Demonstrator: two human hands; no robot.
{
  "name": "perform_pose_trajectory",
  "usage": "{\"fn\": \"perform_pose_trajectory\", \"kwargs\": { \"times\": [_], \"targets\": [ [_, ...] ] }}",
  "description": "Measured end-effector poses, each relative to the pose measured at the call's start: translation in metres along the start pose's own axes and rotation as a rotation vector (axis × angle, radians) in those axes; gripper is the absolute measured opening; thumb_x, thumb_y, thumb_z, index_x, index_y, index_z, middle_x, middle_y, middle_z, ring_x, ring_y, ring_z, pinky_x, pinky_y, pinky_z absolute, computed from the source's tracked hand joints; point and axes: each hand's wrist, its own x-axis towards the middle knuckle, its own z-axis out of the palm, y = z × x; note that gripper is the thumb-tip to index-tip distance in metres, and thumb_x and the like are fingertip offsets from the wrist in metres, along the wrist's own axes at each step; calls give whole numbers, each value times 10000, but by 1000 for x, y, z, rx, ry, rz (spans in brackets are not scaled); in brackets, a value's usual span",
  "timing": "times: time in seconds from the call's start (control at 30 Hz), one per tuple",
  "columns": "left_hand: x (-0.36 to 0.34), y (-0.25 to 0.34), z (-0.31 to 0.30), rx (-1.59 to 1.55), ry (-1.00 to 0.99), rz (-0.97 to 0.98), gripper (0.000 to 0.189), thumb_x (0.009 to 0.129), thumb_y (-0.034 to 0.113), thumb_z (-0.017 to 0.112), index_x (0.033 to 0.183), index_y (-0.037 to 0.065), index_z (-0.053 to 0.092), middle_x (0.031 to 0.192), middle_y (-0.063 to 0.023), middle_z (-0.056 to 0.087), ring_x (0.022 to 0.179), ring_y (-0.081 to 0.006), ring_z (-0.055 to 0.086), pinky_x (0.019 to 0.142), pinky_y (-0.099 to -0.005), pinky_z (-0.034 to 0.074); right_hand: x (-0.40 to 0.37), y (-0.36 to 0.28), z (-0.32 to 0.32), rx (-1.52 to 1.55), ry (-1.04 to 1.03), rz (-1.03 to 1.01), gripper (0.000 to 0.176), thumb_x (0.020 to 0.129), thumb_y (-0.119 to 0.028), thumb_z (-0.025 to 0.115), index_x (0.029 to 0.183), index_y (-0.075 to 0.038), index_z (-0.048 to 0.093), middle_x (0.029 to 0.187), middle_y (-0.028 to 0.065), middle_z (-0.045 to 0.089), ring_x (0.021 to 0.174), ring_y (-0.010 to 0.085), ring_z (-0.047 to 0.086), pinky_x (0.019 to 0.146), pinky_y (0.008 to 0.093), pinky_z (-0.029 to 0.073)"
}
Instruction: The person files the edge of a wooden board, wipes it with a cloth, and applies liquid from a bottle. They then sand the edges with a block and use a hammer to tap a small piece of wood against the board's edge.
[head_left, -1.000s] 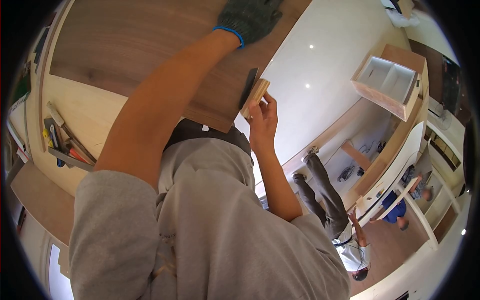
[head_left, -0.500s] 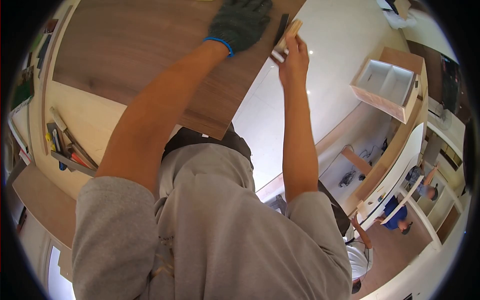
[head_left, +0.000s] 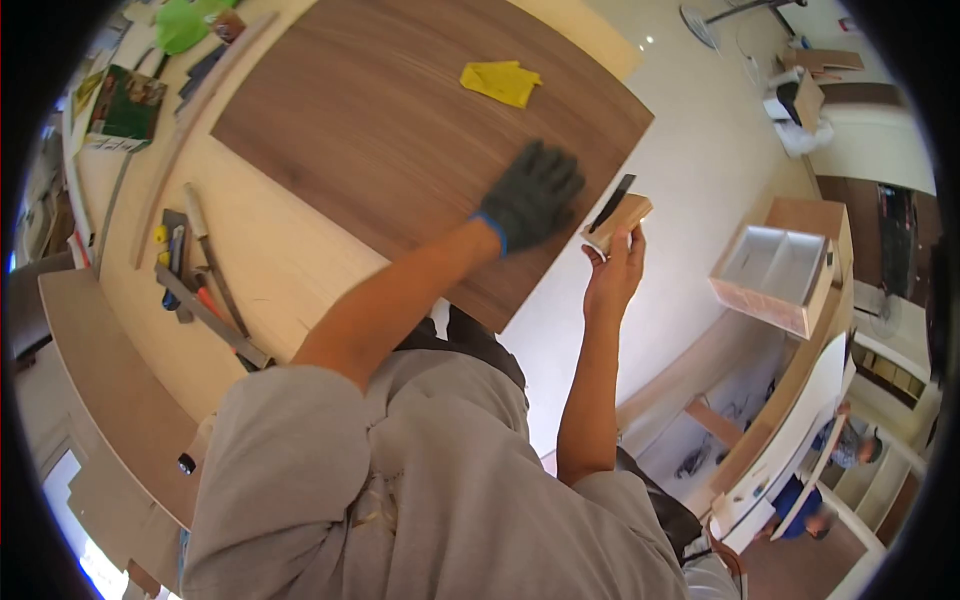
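Observation:
My left hand [head_left: 535, 195], in a dark grey glove with a blue cuff, lies flat with fingers spread on a brown wood-grain board [head_left: 370, 110]. Bare, my right hand [head_left: 615, 270] grips a light wooden block [head_left: 618, 222] between thumb and fingers, just off the board's right edge. A narrow black strip [head_left: 612, 200] runs along the block's board side and sticks out past its far end. Farther up the board rests a crumpled yellow cloth [head_left: 503, 82].
The board sits on a pale wood worktop [head_left: 270, 235]. Left of it lie hand tools [head_left: 205, 270], a long wooden strip [head_left: 185, 140] and a green box [head_left: 126, 108]. A white-lined drawer box [head_left: 770, 270] stands to the right. Co-workers [head_left: 850, 440] are at the lower right.
The view has shifted, showing more of the board and the yellow cloth. My right hand has tilted the block, and its black strip shows more clearly. My left hand stays on the board.

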Motion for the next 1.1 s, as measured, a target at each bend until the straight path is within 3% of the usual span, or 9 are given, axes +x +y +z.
{"fn": "perform_pose_trajectory", "kwargs": {
  "times": [0.23, 0.43, 0.57, 0.63, 0.73, 0.97, 1.03, 1.07, 1.1],
  "targets": [
    [-126, 58, -51, -283, -184, -160, 500, 867, 263, 648, 1319, 61, 579, 1380, -166, 559, 1341, -352, 452, 1173, -504, 300, -41, 8, 157, -514, -637, -164, 729, 903, -293, 738, 1462, 36, 405, 1231, 225, 625, 1045, 295, 651, 912, 387, 526],
    [-150, 53, -61, -292, 18, -211, 412, 935, 205, 556, 1317, 52, 575, 1393, -139, 562, 1344, -306, 461, 1172, -446, 321, -42, 54, 246, -596, -670, -590, 743, 853, -287, 765, 1436, 36, 437, 1292, 288, 585, 1205, 410, 563, 1042, 464, 442],
    [-159, 45, -33, -335, -31, -188, 400, 928, 237, 584, 1277, 41, 599, 1343, -176, 589, 1295, -330, 505, 1135, -441, 353, -43, 57, 237, -667, -691, -714, 720, 873, -257, 733, 1459, 7, 408, 1334, 267, 539, 1260, 433, 502, 1077, 486, 406],
    [-143, 44, -63, -465, -394, -313, 511, 890, 291, 607, 1338, 50, 564, 1419, -191, 521, 1353, -367, 438, 1193, -498, 262, -32, 47, 220, -747, -650, -730, 647, 915, -213, 672, 1474, -30, 402, 1388, 252, 505, 1276, 431, 496, 1091, 482, 400],
    [-141, 45, -73, -136, -116, -64, 520, 865, 266, 648, 1333, 51, 571, 1411, -182, 524, 1351, -371, 435, 1196, -533, 246, 7, 32, 204, -963, -543, -741, 569, 955, -197, 608, 1486, -111, 425, 1464, 221, 469, 1355, 429, 442, 1127, 506, 371],
    [-135, 51, -76, -213, -114, -72, 489, 826, 221, 660, 1268, 19, 600, 1366, -201, 538, 1342, -383, 439, 1197, -553, 238, 95, 41, 158, -1413, -497, -920, 529, 965, -416, 531, 1427, -157, 522, 1508, 172, 460, 1418, 434, 371, 1147, 665, 252],
    [-148, 42, -72, -339, 13, -53, 416, 706, 171, 681, 1087, 6, 645, 1226, -193, 603, 1252, -389, 505, 1159, -523, 324, 81, 24, 150, -1377, -655, -660, 427, 927, -318, 587, 1311, -136, 632, 1322, 204, 597, 1257, 419, 529, 1023, 568, 430],
    [-153, 39, -88, -289, -41, -73, 381, 671, 191, 689, 1009, 17, 658, 1155, -166, 628, 1194, -367, 546, 1117, -485, 388, 59, 24, 141, -1284, -527, -1027, 369, 934, -247, 598, 1273, -112, 654, 1216, 200, 646, 1145, 417, 589, 943, 525, 479],
    [-163, 41, -102, -334, -10, -188, 292, 712, 202, 706, 962, 52, 681, 1114, -130, 647, 1156, -336, 573, 1045, -451, 447, 29, 7, 134, -1002, -587, -955, 314, 956, -216, 604, 1233, -84, 669, 1177, 201, 660, 1078, 428, 614, 910, 519, 497]
  ]
}}
